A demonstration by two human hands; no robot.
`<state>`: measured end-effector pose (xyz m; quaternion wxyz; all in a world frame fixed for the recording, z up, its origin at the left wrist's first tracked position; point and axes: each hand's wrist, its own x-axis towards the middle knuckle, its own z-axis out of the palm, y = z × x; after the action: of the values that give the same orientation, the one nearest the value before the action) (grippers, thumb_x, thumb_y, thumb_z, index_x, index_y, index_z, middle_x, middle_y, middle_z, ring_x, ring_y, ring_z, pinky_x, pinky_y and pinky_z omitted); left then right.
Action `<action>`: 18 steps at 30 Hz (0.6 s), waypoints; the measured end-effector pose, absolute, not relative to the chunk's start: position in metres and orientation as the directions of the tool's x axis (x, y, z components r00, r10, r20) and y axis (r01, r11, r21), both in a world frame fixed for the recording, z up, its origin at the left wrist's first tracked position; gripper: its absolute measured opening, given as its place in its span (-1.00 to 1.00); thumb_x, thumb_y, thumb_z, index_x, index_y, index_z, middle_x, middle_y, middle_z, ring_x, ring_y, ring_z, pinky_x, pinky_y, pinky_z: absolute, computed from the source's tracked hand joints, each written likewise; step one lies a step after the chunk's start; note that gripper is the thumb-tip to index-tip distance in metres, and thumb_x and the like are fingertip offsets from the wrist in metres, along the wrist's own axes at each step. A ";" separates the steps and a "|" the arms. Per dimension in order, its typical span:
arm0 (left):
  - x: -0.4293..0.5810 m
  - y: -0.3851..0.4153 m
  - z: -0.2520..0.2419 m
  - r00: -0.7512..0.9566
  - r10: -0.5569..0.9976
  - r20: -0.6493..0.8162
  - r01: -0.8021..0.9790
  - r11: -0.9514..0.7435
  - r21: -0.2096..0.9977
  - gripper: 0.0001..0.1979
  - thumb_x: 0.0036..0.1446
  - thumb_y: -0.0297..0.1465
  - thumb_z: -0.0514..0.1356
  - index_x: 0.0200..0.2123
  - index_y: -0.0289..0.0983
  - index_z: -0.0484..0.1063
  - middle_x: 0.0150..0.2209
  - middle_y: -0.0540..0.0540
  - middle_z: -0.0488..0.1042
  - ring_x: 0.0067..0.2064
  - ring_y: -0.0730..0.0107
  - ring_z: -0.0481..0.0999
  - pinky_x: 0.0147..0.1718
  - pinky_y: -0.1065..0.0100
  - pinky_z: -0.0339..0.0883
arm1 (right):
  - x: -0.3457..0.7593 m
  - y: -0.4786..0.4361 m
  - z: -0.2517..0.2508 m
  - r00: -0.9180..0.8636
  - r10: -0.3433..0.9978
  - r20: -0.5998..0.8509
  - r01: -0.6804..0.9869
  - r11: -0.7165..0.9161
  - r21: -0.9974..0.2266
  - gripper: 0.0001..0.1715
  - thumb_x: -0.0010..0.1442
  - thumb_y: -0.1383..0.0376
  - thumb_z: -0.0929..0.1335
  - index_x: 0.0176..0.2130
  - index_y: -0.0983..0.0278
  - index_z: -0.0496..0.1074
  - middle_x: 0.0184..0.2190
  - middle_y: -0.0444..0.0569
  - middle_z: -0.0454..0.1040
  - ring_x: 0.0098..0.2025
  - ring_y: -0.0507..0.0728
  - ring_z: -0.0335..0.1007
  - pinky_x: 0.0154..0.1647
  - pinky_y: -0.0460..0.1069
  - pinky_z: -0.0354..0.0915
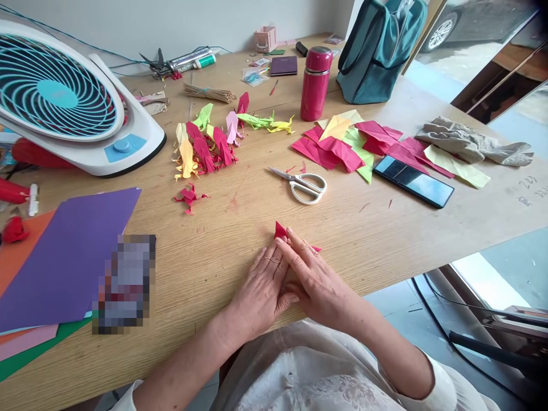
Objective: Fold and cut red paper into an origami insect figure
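Observation:
A small piece of folded red paper (279,230) lies on the table near the front edge, mostly covered by my hands. My left hand (262,285) holds it down from the left, fingers close together and pressed onto it. Over those fingertips reaches my right hand (319,277), its fingers also pressing the paper, whose red tips show beyond the fingers. White-handled scissors (309,189) rest just behind my hands, blades pointing left. A red folded paper figure (189,197) sits to the left, and behind it stands a cluster of several colourful paper figures (204,149).
To the left are a white fan (143,134) and purple paper sheets (81,245) with a pixelated object (128,285) over their edge. On the right lie loose coloured papers (329,151), a phone (413,180) and a grey cloth (471,142). Behind stand a red flask (315,85) and a teal bag (372,63).

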<state>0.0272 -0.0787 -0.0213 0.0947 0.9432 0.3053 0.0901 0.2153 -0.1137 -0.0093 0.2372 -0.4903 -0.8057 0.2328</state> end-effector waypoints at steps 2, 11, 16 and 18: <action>0.027 -0.080 -0.021 0.803 0.592 0.076 0.574 -0.801 0.174 -0.11 0.35 0.05 -0.07 0.44 -0.51 -0.20 0.44 -0.46 -0.04 0.49 -0.05 -0.15 0.37 -0.03 -0.03 | 0.226 -0.115 -0.009 -0.365 0.919 0.151 0.658 0.370 -0.656 -0.08 0.26 0.50 0.23 0.46 0.28 -0.22 0.49 0.17 -0.22 0.51 0.18 -0.22 0.41 0.15 0.09; 0.031 -0.080 -0.013 0.783 0.622 0.021 0.616 -0.780 0.111 -0.10 0.33 0.11 -0.14 0.39 -0.57 0.02 0.44 -0.41 0.01 0.47 -0.06 -0.05 0.37 0.01 -0.05 | 0.241 -0.103 -0.013 -0.274 0.938 0.211 0.790 0.345 -0.507 -0.54 0.40 0.38 0.22 0.24 0.25 0.31 0.11 0.20 0.37 0.08 0.27 0.35 0.02 0.20 0.30; 0.033 -0.072 -0.010 0.771 0.626 0.115 0.597 -0.774 0.210 -0.20 0.37 0.05 -0.14 0.31 -0.53 0.21 0.35 -0.43 0.22 0.40 -0.05 0.17 0.34 -0.11 0.06 | 0.238 -0.094 -0.011 -0.274 0.941 0.197 0.819 0.336 -0.466 -0.51 0.38 0.37 0.25 0.25 0.18 0.35 0.03 0.15 0.41 0.00 0.27 0.35 -0.05 0.18 0.29; 0.034 -0.068 -0.010 0.758 0.624 0.188 0.582 -0.778 0.238 -0.35 0.41 -0.06 -0.11 0.23 -0.48 0.33 0.28 -0.39 0.36 0.33 0.03 0.31 0.33 -0.08 0.10 | 0.238 -0.093 -0.012 -0.275 0.940 0.200 0.820 0.338 -0.462 -0.49 0.37 0.37 0.26 0.27 0.15 0.34 0.03 0.13 0.41 -0.01 0.26 0.35 -0.05 0.18 0.29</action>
<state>0.0340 -0.0676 -0.0105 0.0825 0.9340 0.3228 0.1293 0.2378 -0.0930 -0.0117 0.2228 -0.5592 -0.7871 0.1351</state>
